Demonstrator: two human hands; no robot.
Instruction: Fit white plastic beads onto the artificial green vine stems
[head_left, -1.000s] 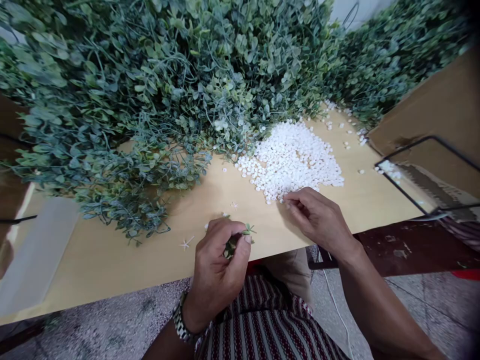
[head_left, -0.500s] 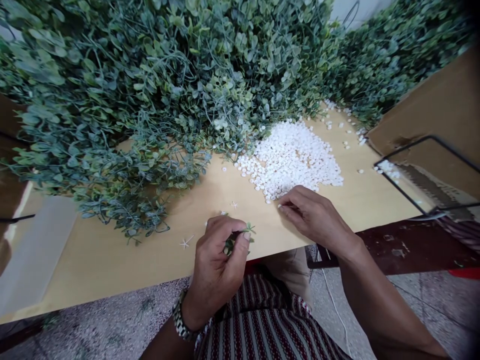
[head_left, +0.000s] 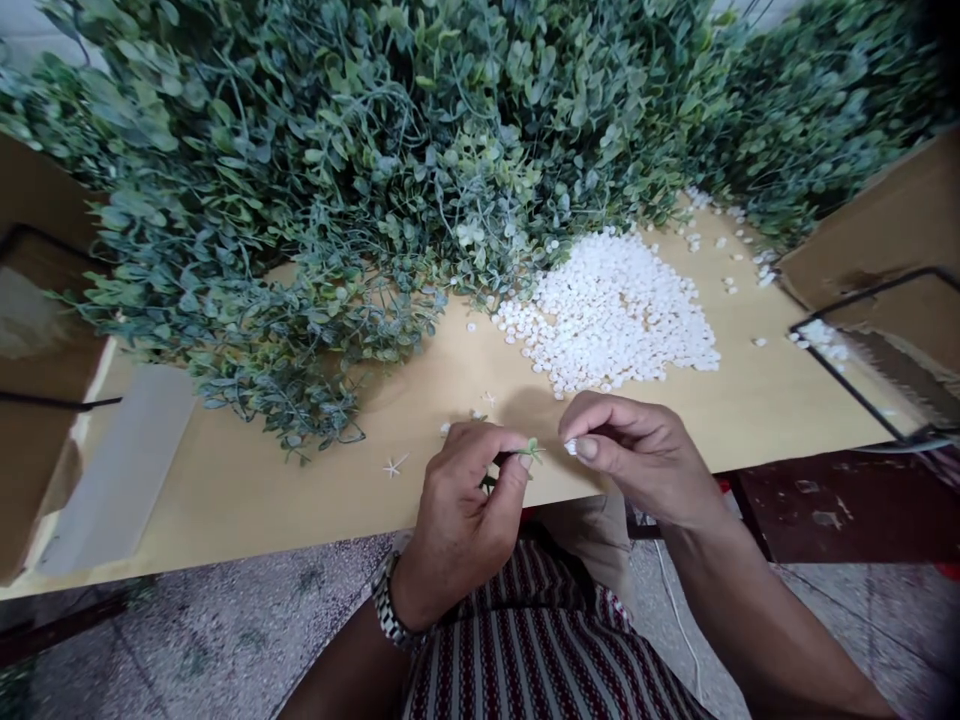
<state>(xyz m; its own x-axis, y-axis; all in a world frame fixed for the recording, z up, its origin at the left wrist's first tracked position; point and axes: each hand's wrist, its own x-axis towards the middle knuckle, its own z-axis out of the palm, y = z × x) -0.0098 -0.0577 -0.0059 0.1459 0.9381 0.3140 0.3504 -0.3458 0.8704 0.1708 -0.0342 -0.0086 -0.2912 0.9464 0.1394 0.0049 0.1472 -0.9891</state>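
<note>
My left hand (head_left: 480, 500) pinches a small green leafy sprig (head_left: 532, 450) between thumb and forefinger; its tip pokes out to the right and most of it is hidden by the hand. A small white bead-like piece (head_left: 571, 447) is gripped in the fingertips of my right hand (head_left: 637, 450), a short gap away from the sprig's tip. Behind the right hand spreads a heap of the same small white pieces (head_left: 615, 310). Two thin white star-shaped bits lie on the table, one (head_left: 394, 466) left of my left hand and another (head_left: 489, 397) beyond it.
A large mass of artificial greenery (head_left: 375, 150) covers the back and left of the wooden table (head_left: 285, 510). Cardboard boxes (head_left: 885, 230) with black metal frames stand at both sides. A pale translucent strip (head_left: 127, 470) lies at the left. Stray white pieces are scattered at the right.
My right hand has come away from the edge of the white heap toward my left hand, a white piece now showing in its fingertips. The whole view has shifted slightly.
</note>
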